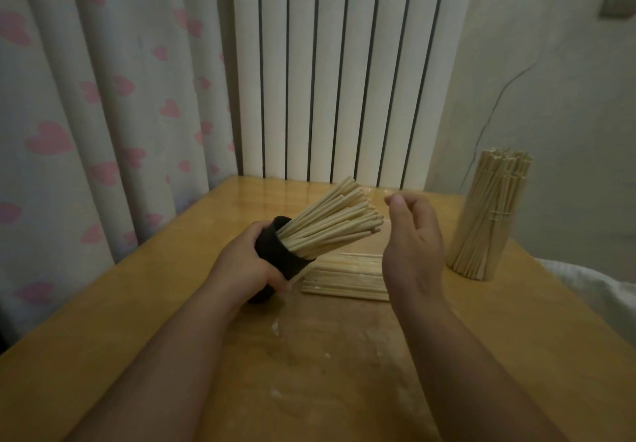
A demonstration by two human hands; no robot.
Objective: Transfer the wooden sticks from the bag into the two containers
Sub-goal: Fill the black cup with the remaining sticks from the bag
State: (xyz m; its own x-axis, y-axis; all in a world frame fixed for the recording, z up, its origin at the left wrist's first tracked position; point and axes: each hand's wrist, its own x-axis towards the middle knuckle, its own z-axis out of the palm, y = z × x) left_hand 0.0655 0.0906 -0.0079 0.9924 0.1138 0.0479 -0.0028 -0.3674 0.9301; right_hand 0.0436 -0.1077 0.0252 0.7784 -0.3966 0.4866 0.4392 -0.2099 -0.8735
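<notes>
Tilting the cup [287, 259] rightward at frame centre, the left hand [241, 264] wraps round it, likely so sticks [330, 221] slide in easily; the right hand [413, 238] hovers loosely curled and empty above the bag [344, 279] of remaining sticks; a jar [481, 228] stands full at right

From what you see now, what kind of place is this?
Probably a room in a home: a heart-patterned curtain, what looks like a white radiator, and a wooden table set against them.
</notes>
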